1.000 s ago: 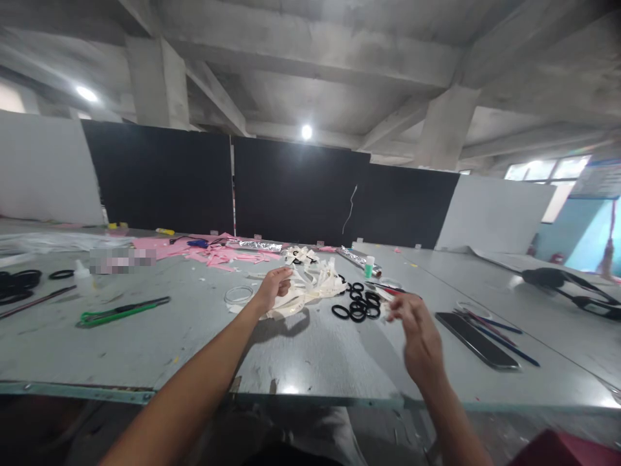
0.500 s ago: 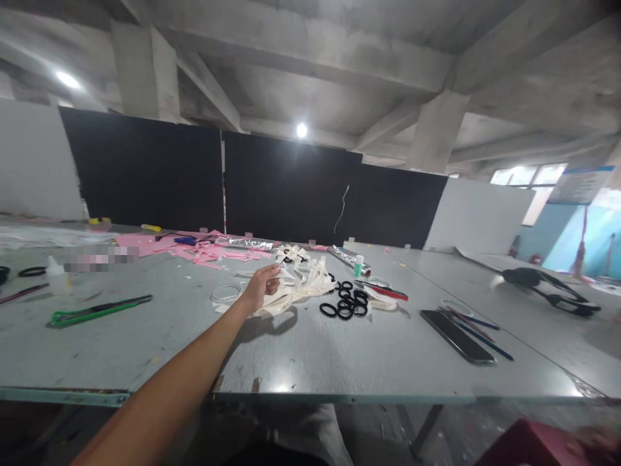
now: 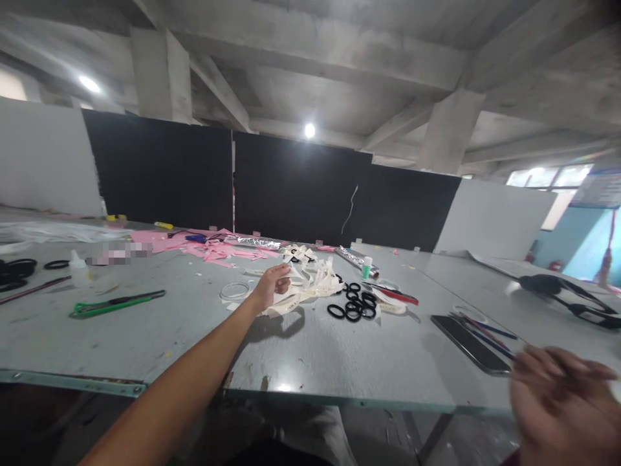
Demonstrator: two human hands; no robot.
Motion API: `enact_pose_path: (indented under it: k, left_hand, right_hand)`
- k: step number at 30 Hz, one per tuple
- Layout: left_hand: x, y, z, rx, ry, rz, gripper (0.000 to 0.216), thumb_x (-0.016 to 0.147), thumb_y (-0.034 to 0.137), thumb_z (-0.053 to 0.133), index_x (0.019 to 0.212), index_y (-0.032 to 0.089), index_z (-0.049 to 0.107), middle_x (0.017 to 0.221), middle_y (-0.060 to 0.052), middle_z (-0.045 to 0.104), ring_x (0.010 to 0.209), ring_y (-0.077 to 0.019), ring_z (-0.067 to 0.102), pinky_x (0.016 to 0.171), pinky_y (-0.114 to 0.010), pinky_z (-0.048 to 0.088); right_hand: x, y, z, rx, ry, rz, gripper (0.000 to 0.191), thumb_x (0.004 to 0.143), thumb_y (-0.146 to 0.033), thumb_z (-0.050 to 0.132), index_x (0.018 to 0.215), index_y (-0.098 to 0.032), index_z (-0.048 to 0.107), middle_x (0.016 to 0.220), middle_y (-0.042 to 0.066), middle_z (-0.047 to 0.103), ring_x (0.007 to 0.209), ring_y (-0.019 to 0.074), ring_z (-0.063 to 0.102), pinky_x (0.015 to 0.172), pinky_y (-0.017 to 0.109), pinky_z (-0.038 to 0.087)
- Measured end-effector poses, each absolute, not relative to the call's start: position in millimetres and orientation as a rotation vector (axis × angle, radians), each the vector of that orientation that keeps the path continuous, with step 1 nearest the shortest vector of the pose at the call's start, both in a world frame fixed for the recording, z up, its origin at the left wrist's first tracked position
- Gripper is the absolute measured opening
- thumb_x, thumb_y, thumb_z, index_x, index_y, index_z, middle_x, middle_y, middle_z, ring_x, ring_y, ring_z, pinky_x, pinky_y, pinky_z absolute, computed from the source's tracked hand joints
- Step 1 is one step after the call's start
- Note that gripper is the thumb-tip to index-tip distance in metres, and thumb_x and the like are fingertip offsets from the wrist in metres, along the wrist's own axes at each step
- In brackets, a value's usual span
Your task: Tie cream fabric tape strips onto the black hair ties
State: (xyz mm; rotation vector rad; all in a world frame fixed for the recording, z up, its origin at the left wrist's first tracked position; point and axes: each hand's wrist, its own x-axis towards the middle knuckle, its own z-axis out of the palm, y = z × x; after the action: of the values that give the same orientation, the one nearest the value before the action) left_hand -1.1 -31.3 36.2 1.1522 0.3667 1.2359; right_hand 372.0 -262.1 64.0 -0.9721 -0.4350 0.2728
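Note:
Over the heap of cream-white printed ribbon strips [image 3: 320, 285] is my left hand [image 3: 272, 286], its fingers closed in a pinch. A white ribbon strip shows at its fingertips. At the lower right, my right hand [image 3: 563, 395] is raised near the table edge, smeared by motion, so its fingers and anything in them cannot be made out. Several black rings [image 3: 353, 305] lie beside the strips. Behind them are more strips gathered with black rings [image 3: 297, 254]. A red-handled tool [image 3: 400, 296] rests just right of the rings.
A green utility knife [image 3: 116, 303] and a small white bottle [image 3: 79, 268] lie left. Pink scraps [image 3: 213, 249] spread at the back, near a green-capped tube [image 3: 367, 266]. Right are a phone [image 3: 468, 343], thin sticks [image 3: 490, 330] and a black strapped device [image 3: 567, 298]. Black panels [image 3: 301, 188] stand behind.
My right hand has risen into view at the lower right, where only a dark red sleeve and a blurred bit of hand showed. My left hand stays over the strips. The view has turned slightly left.

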Motion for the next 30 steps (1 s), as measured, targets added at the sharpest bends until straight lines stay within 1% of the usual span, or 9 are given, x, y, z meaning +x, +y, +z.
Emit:
enact_pose_path:
  k: [2,5,8,11,14,16,21,27,30]
  left_hand:
    - [-0.8,-31.4,36.9,1.144,0.359,1.222,0.035,0.071,0.029,0.068,0.066,0.018,0.035,0.048,0.011,0.023,0.037,-0.0019,0.020,0.038,-0.016,0.012]
    - [-1.3,-32.0,38.4,1.143,0.348,1.206,0.036,0.071,0.030,0.069,0.065,0.018,0.035,0.049,0.010,0.026,0.037,-0.0020,0.023,0.038,-0.015,0.014]
    - [-3.2,-33.3,41.1,1.143,0.332,1.221,0.036,0.071,0.031,0.069,0.065,0.017,0.037,0.050,0.009,0.028,0.038,-0.0021,0.026,0.038,-0.015,0.017]
    - [-7.6,-32.7,45.1,1.142,0.311,1.252,0.030,0.073,0.032,0.067,0.068,0.016,0.042,0.049,0.009,0.029,0.038,-0.0024,0.027,0.038,-0.015,0.019]
    - [-15.2,-29.9,50.6,1.133,0.337,1.291,0.028,0.073,0.033,0.066,0.069,0.016,0.043,0.047,0.010,0.028,0.035,-0.0019,0.022,0.036,-0.015,0.018]
    - [-21.0,-29.0,54.9,1.141,0.394,1.313,0.025,0.072,0.033,0.067,0.077,0.017,0.048,0.047,0.011,0.028,0.034,-0.0017,0.020,0.035,-0.015,0.014]
    - [-29.0,-32.7,61.8,1.256,0.441,1.274,0.041,0.067,0.026,0.071,0.100,0.024,0.048,0.059,0.010,0.037,0.038,-0.0007,0.025,0.038,-0.013,0.014]
    - [-26.0,-34.0,58.2,1.376,0.452,1.177,0.044,0.061,0.014,0.071,0.097,0.020,0.048,0.066,0.008,0.042,0.041,0.0000,0.027,0.040,-0.014,0.017]
    - [-25.7,-32.0,56.5,1.441,0.470,1.108,0.037,0.068,0.021,0.068,0.099,0.019,0.049,0.056,0.010,0.034,0.039,-0.0011,0.022,0.040,-0.015,0.016]
  right_hand:
    - [338.4,-234.1,78.7,-0.738,-0.795,0.449,0.015,0.072,-0.052,0.049,0.069,-0.048,0.063,0.108,0.009,0.060,0.100,0.0284,0.056,0.058,0.050,0.039]
    - [272.5,-181.7,97.5,-0.752,-1.219,0.665,0.047,0.078,-0.067,0.031,0.072,-0.033,0.062,0.082,0.010,0.058,0.087,0.0287,0.058,0.072,0.049,0.044]
    - [203.2,-119.5,99.7,-0.877,-1.727,0.632,0.032,0.074,-0.048,0.058,0.094,-0.024,0.060,0.098,0.006,0.058,0.094,0.0251,0.055,0.082,0.042,0.044]
    - [151.8,-62.8,82.6,-0.859,-2.032,0.496,0.057,0.061,-0.032,0.071,0.114,-0.021,0.052,0.116,0.007,0.054,0.106,0.0234,0.050,0.089,0.036,0.039]
    - [128.9,-28.3,62.1,-0.829,-2.042,0.441,0.019,0.076,-0.027,0.055,0.092,-0.018,0.059,0.082,0.003,0.061,0.079,0.0175,0.056,0.075,0.030,0.042]
    - [127.6,-20.2,54.6,-0.823,-2.006,0.408,0.015,0.081,-0.029,0.049,0.077,-0.017,0.059,0.070,0.001,0.058,0.070,0.0160,0.053,0.070,0.029,0.041]
    - [143.0,-24.4,52.5,-0.758,-1.784,0.422,0.010,0.079,-0.026,0.050,0.083,-0.018,0.056,0.089,0.004,0.060,0.086,0.0171,0.055,0.080,0.031,0.042]
    - [139.1,-18.4,34.8,-0.724,-1.870,0.603,0.069,0.067,-0.016,0.059,0.131,-0.026,0.036,0.129,0.008,0.051,0.118,0.0218,0.047,0.092,0.037,0.039]
    - [132.1,-16.4,33.6,-0.725,-1.830,0.604,0.037,0.074,-0.023,0.055,0.110,-0.019,0.056,0.103,0.006,0.063,0.096,0.0191,0.058,0.081,0.031,0.044]
